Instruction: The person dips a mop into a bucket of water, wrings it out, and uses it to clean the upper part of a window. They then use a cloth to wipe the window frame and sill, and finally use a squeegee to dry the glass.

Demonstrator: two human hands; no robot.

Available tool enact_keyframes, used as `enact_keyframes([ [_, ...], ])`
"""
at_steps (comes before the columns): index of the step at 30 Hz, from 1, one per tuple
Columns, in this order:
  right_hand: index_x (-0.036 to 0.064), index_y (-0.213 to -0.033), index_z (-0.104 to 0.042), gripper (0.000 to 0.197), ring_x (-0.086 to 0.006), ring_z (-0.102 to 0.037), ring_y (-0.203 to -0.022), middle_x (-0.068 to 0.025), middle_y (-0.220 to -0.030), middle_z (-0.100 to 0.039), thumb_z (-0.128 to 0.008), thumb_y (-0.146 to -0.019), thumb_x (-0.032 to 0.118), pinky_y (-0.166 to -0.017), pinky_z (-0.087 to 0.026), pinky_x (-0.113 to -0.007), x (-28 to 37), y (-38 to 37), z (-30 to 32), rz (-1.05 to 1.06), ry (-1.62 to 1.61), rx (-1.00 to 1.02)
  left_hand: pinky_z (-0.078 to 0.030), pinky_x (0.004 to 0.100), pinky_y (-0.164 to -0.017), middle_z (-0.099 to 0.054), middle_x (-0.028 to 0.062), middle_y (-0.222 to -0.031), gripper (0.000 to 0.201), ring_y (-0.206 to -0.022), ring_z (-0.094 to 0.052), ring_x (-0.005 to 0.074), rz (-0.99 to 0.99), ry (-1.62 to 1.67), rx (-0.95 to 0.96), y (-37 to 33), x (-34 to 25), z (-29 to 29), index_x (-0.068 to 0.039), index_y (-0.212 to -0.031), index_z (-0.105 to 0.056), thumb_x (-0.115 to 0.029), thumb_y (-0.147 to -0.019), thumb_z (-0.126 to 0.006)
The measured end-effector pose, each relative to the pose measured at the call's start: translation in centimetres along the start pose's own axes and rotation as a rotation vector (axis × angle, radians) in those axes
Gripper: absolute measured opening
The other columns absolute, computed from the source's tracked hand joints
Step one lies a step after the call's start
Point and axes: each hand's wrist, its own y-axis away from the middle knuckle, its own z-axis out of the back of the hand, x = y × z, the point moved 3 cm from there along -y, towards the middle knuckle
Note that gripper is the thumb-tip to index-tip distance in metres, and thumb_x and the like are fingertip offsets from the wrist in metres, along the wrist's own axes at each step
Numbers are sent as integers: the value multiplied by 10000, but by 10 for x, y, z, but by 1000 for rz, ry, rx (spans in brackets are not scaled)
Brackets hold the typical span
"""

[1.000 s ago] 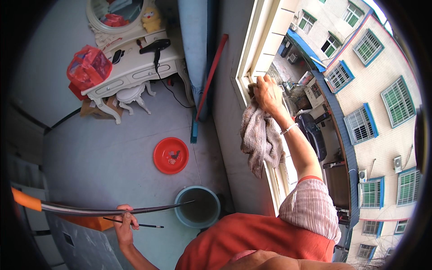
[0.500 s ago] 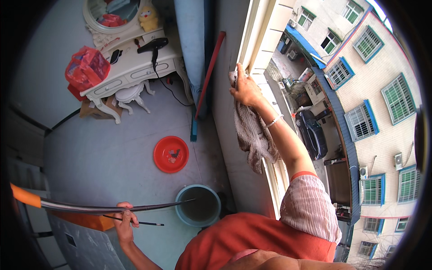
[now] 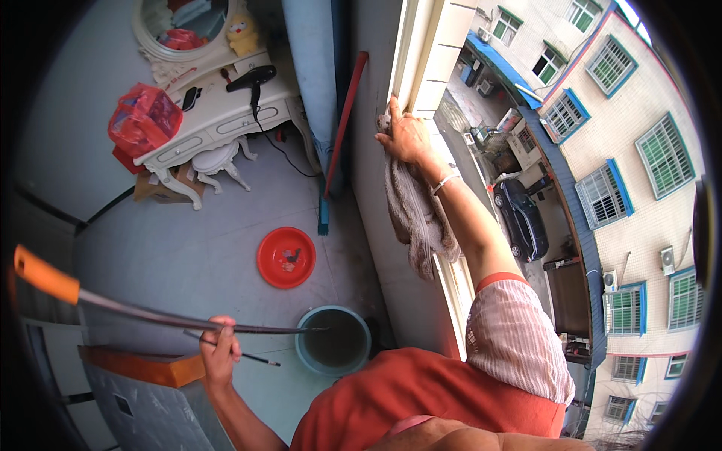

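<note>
Tiled building walls (image 3: 639, 98) with barred windows rise to the right of the hands, beyond a cream window frame (image 3: 423, 60). One person's right hand (image 3: 406, 137), fingers partly spread, presses a grey-brown cloth (image 3: 412, 207) to the frame, its folds draping below the palm. The left hand (image 3: 219, 353) curls tightly around an orange-handled pole (image 3: 135, 304) and a thin black rod (image 3: 259, 360), just left of a blue bucket (image 3: 301, 353).

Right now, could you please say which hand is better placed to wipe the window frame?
Probably the right hand: it holds the greyish cloth at the window frame, while the left hand, farther away, grips an orange-ended pole and thin dark stick.
</note>
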Motion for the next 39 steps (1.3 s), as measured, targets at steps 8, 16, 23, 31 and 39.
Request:
enact_keyframes([
  [8, 4, -891, -588, 216, -389, -593, -819, -205, -807, -607, -589, -875, 220, -757, -464, -468, 94, 149, 81, 203, -725, 110, -272, 196, -363, -469, -31, -526, 141, -413, -395, 29, 24, -152, 30, -42, -25, -100, -61, -971, -569, -195, -961, -528],
  [16, -7, -1085, -427, 306, -435, -597, -691, -211, -684, -605, -508, -945, 253, -649, -464, -500, 174, 272, 25, 266, -987, 664, -380, 212, -337, -551, 50, -563, 224, -380, -489, 94, 18, -120, 170, -57, -32, -177, -41, -984, -526, -264, -961, -524],
  [23, 59, -1302, -389, 359, -306, -588, -595, -188, -656, -547, -463, -957, 127, -582, -441, -392, 144, 266, 92, 178, -954, 575, -472, 212, -398, -676, 203, -806, 454, -450, -611, 166, 87, 256, 362, -67, -21, -162, -62, -1166, -426, -402, -913, -590],
  [31, 30, -1213, -567, 326, -236, -517, -522, -178, -635, -556, -524, -890, 33, -562, -454, -333, 20, 239, 166, 154, -285, 139, -437, 330, -543, -602, 67, -694, 250, -570, -578, 153, -397, -508, 14, -99, -29, -114, -9, -707, -557, -186, -786, -715],
  [39, 31, -958, -635, 201, -388, -652, -839, -217, -859, -662, -485, -834, 82, -722, -526, -459, 13, 76, 112, 26, 240, 359, -509, 225, -514, -562, 14, -835, 98, -758, -615, 103, -204, 103, 497, -100, 1, -230, -29, -891, -584, -120, -865, -560],
])
